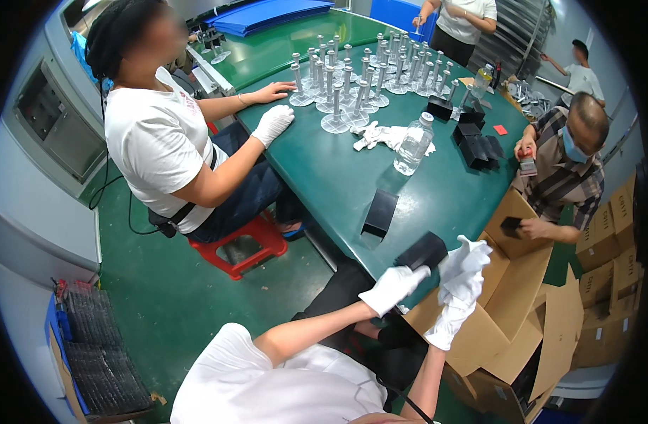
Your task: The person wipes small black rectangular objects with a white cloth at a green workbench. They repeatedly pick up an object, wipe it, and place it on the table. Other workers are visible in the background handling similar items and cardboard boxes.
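A black rectangular box (423, 252) is tilted at the near edge of the green table, just beyond my hands. My left hand (394, 288), in a white glove, has its fingers closed against the box's near lower edge. At the box's right end is my right hand (462, 279), also gloved, its fingers raised and apart, with nothing seen in them. Another black box (381, 213) lies on the table a little farther off to the left. The underside of the tilted box is hidden.
A clear bottle (413, 147) stands beside white gloves (375, 136) on the table (324, 191). Several grey spindle stands (336, 116) and black boxes (477, 146) are beyond. An open carton (511, 283) adjoins my right arm. Co-workers are at the left, right and back.
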Demonstrator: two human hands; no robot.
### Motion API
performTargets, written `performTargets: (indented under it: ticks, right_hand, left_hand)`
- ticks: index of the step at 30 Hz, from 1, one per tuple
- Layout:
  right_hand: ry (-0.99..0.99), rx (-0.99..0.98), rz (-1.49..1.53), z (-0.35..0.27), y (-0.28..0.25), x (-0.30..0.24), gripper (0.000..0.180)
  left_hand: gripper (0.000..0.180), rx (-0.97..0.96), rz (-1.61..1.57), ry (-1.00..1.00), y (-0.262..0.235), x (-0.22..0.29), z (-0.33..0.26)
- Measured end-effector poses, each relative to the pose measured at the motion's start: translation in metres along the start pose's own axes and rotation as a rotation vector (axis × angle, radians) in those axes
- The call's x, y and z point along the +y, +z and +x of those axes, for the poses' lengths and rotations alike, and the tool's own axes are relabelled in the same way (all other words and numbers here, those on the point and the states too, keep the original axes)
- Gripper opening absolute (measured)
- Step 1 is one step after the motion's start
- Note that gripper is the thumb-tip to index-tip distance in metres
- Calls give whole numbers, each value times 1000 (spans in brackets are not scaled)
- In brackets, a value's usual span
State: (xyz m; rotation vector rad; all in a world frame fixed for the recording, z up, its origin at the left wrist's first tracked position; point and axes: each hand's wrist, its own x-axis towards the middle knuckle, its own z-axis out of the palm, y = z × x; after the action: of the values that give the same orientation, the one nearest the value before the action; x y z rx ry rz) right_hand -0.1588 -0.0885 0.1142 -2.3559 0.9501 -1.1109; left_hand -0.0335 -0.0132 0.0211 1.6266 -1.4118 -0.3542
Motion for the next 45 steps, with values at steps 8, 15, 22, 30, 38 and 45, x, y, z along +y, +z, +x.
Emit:
performTargets:
  ticks: [8,15,22,30,38,45]
  right_hand:
    - [11,-178,118,-21,32,-20,38]
    - [275,-205,496,-62,23,-48,35]
    - [612,119,787,-79,24,-20,37]
    - [419,35,535,-84,62,14,27]
    - [332,84,760,-27,61,-6,20]
    - [184,107,585,-26,69,11,20]
  left_hand:
    - [27,17,270,281,43,-30,-28]
    - [23,359,221,381,-11,-1,-27]
    - [55,285,-861,-894,-65,-12,34]
    - [31,448,-1055,-721,-128,-106,63]
    - [30,464,-834,-569,-96,-91,63]
    - [25,87,206,300,-16,-12,205]
